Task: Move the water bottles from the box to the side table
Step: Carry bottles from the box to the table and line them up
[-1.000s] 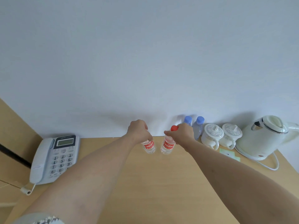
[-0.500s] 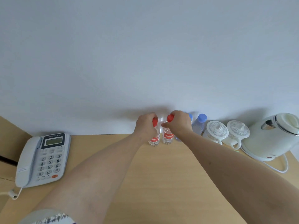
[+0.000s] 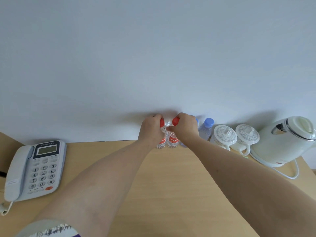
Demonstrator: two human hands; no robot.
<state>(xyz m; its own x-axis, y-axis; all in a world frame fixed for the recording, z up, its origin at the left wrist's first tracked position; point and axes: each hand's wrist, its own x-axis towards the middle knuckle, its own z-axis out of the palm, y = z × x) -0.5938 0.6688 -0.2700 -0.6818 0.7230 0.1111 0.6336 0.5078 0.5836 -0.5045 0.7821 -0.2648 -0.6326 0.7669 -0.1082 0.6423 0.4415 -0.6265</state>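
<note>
Two red-capped bottles [image 3: 171, 141] upright, touching; left grip [image 3: 150, 130], right grip [image 3: 185, 128] clamped on necks.

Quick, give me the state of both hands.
Left hand: closed on a red-capped bottle.
Right hand: closed on the other red-capped bottle.

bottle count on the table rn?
4. Two red-capped, side by side at the wall: one in the left hand, one in the right hand. Two blue-capped right of them: one clear, one mostly hidden behind the right hand.
</note>
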